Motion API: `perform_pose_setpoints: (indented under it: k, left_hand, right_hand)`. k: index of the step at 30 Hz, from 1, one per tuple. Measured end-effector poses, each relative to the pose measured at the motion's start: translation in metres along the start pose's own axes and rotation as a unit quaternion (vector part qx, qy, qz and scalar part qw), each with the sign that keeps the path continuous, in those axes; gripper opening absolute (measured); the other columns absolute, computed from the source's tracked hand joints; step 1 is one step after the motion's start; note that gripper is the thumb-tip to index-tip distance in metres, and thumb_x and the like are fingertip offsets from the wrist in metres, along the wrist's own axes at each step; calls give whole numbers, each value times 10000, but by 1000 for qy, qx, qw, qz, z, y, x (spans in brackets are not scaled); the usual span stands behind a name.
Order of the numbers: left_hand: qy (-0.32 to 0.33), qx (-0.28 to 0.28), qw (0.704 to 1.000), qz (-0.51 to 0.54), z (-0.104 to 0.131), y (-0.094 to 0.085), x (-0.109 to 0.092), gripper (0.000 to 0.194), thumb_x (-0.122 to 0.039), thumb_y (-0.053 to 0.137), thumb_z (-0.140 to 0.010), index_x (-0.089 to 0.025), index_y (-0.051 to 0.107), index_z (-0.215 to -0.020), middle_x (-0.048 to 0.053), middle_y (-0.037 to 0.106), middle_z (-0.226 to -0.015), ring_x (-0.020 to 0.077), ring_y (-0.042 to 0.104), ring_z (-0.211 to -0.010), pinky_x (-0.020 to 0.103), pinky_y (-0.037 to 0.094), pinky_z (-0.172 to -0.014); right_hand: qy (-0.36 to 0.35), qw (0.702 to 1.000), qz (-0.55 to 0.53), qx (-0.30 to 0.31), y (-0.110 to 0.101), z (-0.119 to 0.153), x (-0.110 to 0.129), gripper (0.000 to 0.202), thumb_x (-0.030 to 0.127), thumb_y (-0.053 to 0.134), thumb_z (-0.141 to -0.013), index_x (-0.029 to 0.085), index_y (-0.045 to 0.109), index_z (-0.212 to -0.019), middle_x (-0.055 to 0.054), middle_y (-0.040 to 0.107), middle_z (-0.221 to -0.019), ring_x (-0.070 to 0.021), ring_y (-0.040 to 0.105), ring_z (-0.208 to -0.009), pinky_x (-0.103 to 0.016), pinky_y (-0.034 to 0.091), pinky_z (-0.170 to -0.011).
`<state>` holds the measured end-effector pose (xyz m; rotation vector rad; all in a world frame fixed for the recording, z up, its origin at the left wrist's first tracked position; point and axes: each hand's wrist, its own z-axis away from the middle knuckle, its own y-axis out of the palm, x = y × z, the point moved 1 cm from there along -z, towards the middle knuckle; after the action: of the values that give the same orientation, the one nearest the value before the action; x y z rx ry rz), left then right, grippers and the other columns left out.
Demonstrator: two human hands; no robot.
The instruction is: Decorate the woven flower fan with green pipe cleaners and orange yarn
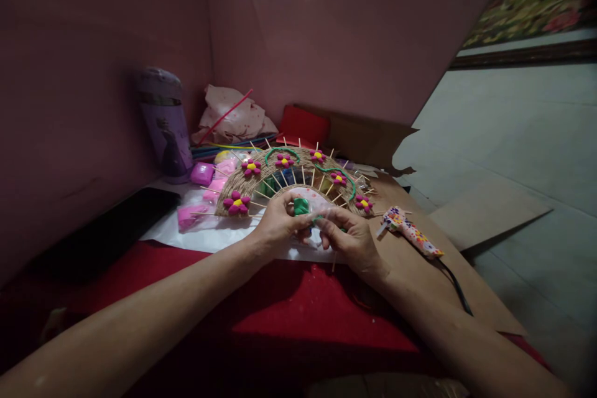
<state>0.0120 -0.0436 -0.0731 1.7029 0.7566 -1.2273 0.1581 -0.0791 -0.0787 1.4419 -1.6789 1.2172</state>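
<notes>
"One green packet, apparently plastic-wrapped, is the item in hand. State its handling properties."

"Judged by appearance: light, soft and easily dented. The wrapping, if plastic, may slip. Grip by the side edges with the fingertips; avoid pressing the middle."

"Specify its position relative to the hands."

"It is between them, raised above the near edge of the white sheet. The left hand is pinched narrow on its left side, thumb and fingers in contact. The right hand is also narrow, its fingertips meeting at the packet's right edge. Whether they hold wrapping or contents cannot be told."

"Identify the adjacent items."

"Directly beyond the hands: a twine-wrapped arch with projecting sticks, magenta flowers with yellow centres, and green curling strips. Toward the sheet's left edge: pink packets."

"And the outer positions?"

"Toward the right edge of the worktop, which is covered in red: brown cardboard carrying a glue gun in a floral cover, black cable trailing toward the near edge. At the back left corner: an upright purple tumbler."
</notes>
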Motion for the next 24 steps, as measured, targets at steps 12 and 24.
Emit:
perform_pose_setpoints:
  k: [12,24]
  left_hand:
    - [-15,-32,997,72,-3,-3,-1,386,-113,737,-569,-115,591,-926,-6,574,-609,87,512,-436,210,421,-387]
    - [1,-117,990,80,-5,-7,-6,208,-39,671,-607,-138,508,-689,-24,540,-560,84,515,-430,204,399,-388]
  right_hand:
    - [85,985,-138,-55,-3,-5,-7,303,427,654,-748,165,579,-882,57,541,-442,-34,281,-311,-168,148,-322]
    - [136,935,-315,-88,-10,-10,1,115,280,537,-739,184,561,-798,41,491,-613,-37,291,-378,-153,173,-334]
